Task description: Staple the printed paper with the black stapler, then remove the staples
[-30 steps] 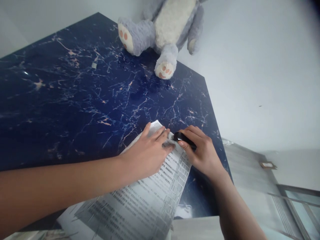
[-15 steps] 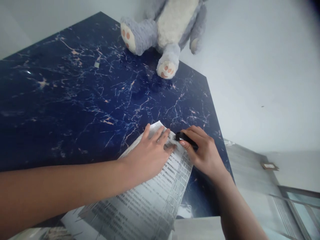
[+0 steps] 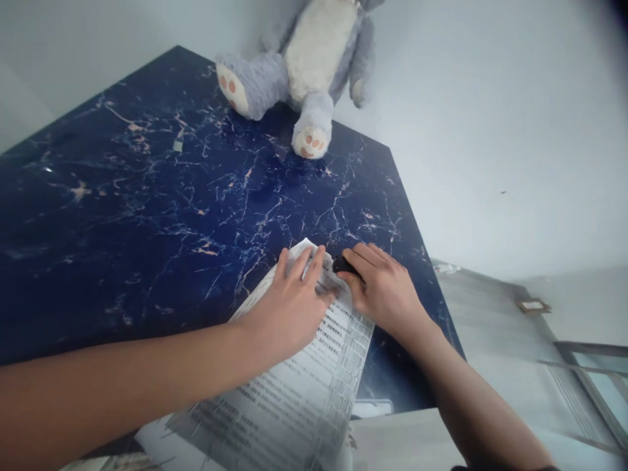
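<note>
Printed sheets of paper lie on the dark blue marbled table, with their top corner pointing away from me. My left hand rests on the upper part of the sheets, fingers spread and pressing down. Beside it, my right hand is wrapped around a small black stapler. The stapler's front end sits at the right side of the top edge of the sheets. Most of its body is hidden under my fingers, so I cannot see its jaws.
A grey and cream plush toy sits at the table's far corner. A small pale scrap lies on the blue table. Near the table's front edge is a clear or white flat item. Below, the pale floor shows.
My right hand has closed further over the stapler, covering more of it. The left hand keeps its place on the sheets. The whole view has shifted slightly.
</note>
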Motion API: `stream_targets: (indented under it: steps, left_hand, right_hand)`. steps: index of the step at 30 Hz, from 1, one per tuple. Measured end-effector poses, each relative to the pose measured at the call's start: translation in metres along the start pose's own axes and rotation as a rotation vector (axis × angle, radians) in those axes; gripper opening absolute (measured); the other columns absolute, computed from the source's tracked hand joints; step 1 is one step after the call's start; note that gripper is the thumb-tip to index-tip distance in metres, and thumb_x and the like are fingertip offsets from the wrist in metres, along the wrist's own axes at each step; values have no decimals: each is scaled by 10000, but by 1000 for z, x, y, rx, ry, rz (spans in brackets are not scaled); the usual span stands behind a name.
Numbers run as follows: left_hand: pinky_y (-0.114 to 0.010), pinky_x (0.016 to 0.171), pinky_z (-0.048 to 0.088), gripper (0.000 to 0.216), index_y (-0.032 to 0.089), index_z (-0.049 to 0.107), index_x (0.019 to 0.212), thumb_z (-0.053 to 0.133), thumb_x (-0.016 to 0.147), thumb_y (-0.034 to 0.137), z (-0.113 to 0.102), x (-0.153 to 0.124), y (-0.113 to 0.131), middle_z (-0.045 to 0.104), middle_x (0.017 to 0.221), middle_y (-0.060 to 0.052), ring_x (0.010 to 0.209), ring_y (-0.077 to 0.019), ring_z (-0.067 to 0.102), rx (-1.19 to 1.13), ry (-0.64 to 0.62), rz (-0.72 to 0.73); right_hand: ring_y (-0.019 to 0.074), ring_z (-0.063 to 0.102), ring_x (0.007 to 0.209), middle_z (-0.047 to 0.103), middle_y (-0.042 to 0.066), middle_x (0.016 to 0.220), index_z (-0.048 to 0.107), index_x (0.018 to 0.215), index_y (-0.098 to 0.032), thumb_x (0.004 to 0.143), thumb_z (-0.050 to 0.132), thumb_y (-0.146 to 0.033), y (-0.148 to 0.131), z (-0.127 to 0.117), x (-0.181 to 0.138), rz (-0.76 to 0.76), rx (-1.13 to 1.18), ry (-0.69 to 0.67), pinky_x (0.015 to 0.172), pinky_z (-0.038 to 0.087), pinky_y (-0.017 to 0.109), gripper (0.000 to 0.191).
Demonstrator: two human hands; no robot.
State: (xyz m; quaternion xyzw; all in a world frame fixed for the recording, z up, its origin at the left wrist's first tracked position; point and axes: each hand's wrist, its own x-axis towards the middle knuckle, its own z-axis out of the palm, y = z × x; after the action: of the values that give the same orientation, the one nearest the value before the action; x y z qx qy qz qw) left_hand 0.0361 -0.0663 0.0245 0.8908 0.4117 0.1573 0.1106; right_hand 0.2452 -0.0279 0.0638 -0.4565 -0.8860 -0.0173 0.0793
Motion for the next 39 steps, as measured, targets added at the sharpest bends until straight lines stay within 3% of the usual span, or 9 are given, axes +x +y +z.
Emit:
stream_targets:
  steps: [8, 17, 23, 29, 35, 39]
  left_hand:
    - [-754, 1180, 301, 361, 251, 757, 1284, 604, 965, 183, 1, 0, 1, 359, 1685, -160, 1517, -433, 358, -12, 50, -16]
    - [-747, 1170, 314, 343, 263, 775, 1255, 561, 997, 194, -4, -3, 4, 418, 1637, -190, 1521, -421, 364, 8, 31, -28]
    - [-737, 1178, 311, 394, 317, 727, 1343, 574, 1001, 195, -4, -5, 0, 409, 1649, -160, 1524, -393, 362, 11, 31, -2]
    - [-727, 1221, 247, 435, 303, 666, 1418, 535, 1020, 187, -1, -3, -6, 402, 1665, -140, 1569, -367, 305, 14, 2, 44]
    - [-713, 1250, 212, 436, 291, 648, 1428, 504, 1025, 207, 0, 0, -9, 417, 1664, -120, 1571, -374, 313, 29, -34, 77]
    - [-657, 1277, 218, 456, 197, 550, 1495, 456, 1055, 273, -4, 8, -16, 470, 1627, -151, 1566, -351, 337, 20, -80, 105]
  right_hand:
    - [289, 536, 918, 637, 122, 985, 600, 955, -180, 1033, 509, -244, -8, 8, 1, 7, -185, 16, 768, 367, 401, 135]
    - [319, 528, 927, 619, 157, 1013, 601, 1012, -156, 1020, 489, -230, -17, 10, -1, -47, -305, 20, 761, 360, 417, 135]
    - [267, 567, 877, 612, 113, 988, 520, 975, -194, 1058, 438, -254, 16, -1, -3, 175, 47, 140, 729, 414, 368, 130]
    - [304, 569, 898, 608, 124, 949, 499, 930, -211, 1026, 503, -313, 64, 0, 1, 347, 18, 200, 759, 420, 399, 140]
    - [304, 584, 932, 635, 133, 992, 507, 937, -209, 1012, 490, -295, 71, 8, 5, 369, 53, 192, 767, 433, 398, 115]
    - [307, 580, 922, 649, 144, 995, 537, 957, -203, 1005, 485, -306, 68, 10, 5, 370, 49, 231, 749, 439, 397, 126]
